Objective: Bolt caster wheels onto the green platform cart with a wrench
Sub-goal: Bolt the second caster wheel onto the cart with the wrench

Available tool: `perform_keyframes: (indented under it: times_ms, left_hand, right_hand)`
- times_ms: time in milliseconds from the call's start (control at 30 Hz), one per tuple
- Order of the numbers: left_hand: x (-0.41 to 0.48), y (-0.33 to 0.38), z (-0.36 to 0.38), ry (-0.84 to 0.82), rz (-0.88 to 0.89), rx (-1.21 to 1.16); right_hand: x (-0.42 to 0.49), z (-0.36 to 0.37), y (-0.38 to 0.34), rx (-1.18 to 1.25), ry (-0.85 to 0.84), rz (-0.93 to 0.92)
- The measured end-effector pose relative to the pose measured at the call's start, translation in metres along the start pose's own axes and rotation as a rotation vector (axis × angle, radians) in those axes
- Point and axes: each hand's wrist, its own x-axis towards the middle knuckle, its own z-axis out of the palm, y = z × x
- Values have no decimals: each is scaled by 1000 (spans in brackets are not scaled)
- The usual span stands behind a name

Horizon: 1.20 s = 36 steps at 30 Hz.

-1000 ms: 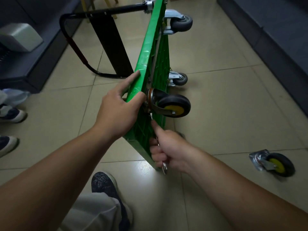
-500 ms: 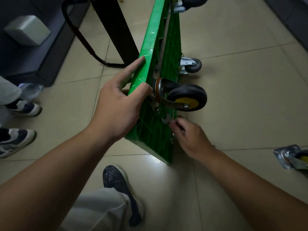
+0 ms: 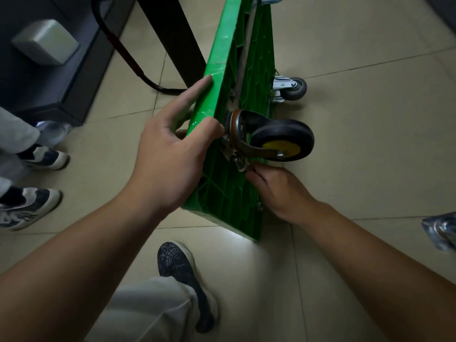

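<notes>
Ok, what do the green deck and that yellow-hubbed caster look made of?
Green deck: glossy moulded plastic, judging by the ribbed underside. Yellow-hubbed caster: matte black tyre, probably rubber; yellow hub, likely plastic; fork of dull brownish metal, perhaps rusted.

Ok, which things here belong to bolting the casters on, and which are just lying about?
Job: green platform, gripped by left hand; black-and-yellow caster; right hand at its mounting plate; small grey caster; loose caster, far right.
Lying about: grey box; bystander's shoes.
</notes>
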Motion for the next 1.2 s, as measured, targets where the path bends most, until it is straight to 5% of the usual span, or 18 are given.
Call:
perform_keyframes:
  times_ms: [233, 567, 900, 1067, 1200]
  left_hand:
    - [-1, 1, 1, -9, -8, -12]
    - [0, -1, 0, -3, -23, -31]
    - [5, 0, 1, 39, -40, 12]
    - [3, 0, 2, 66, -41, 42]
    - [4, -2, 1, 62, -35, 83]
  right_hand:
    - [-2, -6, -1, 43, -105, 38]
    - [17, -26, 3, -236, -93, -144]
    - [-12, -14, -47, 115, -198, 299]
    - [-20, -5, -86, 649, -243, 641]
    - [-16, -22, -118, 852, -335, 787]
